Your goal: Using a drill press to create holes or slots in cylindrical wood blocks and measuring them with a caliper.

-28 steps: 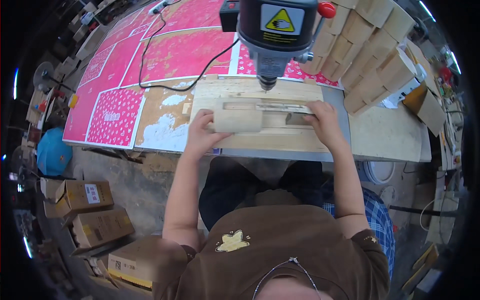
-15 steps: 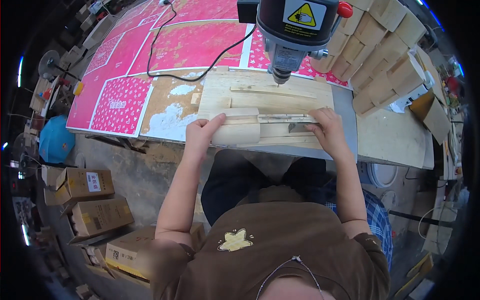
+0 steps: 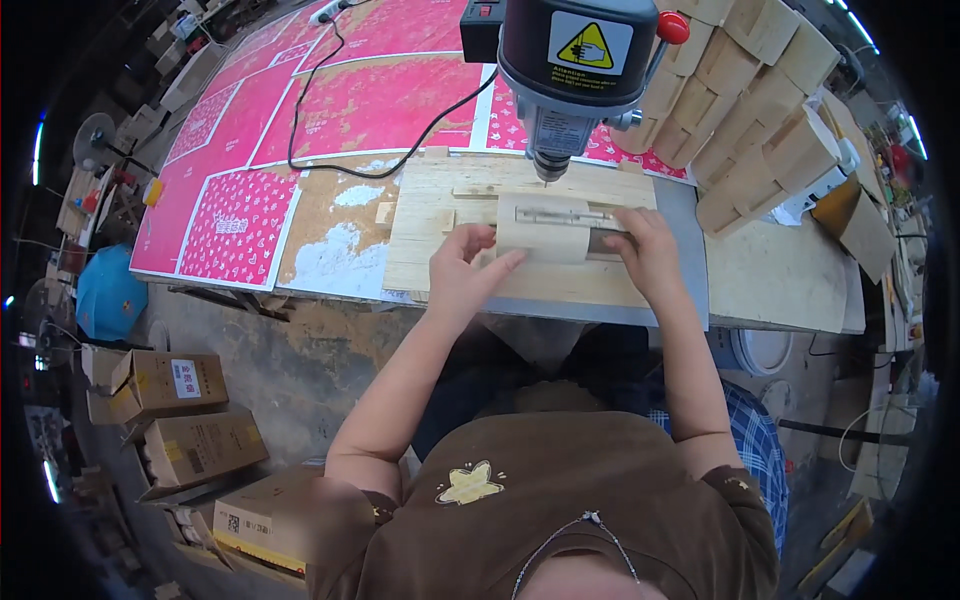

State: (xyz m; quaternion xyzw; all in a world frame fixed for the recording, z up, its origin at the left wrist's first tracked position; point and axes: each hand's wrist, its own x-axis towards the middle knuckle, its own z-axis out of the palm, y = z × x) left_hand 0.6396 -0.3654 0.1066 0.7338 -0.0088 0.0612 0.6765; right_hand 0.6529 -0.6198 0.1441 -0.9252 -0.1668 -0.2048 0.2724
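Observation:
A pale curved wooden piece (image 3: 545, 242) with a long slot lies over a wooden board (image 3: 420, 215) under a bench drill (image 3: 570, 60). My left hand (image 3: 468, 272) is at its left end, thumb against the near edge and curled fingertips at the side. My right hand (image 3: 645, 250) pinches the right end of a narrow marked strip (image 3: 603, 217), which shows along the slot. A dark flat part (image 3: 604, 242) sticks out of the piece beside my right fingers. The drill's chuck (image 3: 550, 165) and thin bit stand just beyond the piece, apart from it.
Stacked curved wooden pieces (image 3: 740, 110) rise at the back right. A black cable (image 3: 375, 172) crosses the pink printed sheets (image 3: 370, 100). White powder (image 3: 340, 245) lies left of the board. Cardboard boxes (image 3: 205, 450) stand on the floor at left, a bucket (image 3: 762, 350) under the bench at right.
The curved piece has moved right, over the marked strip, covering most of it. My left hand has followed to the right and shifted to the piece's left end. The right hand stays on the strip.

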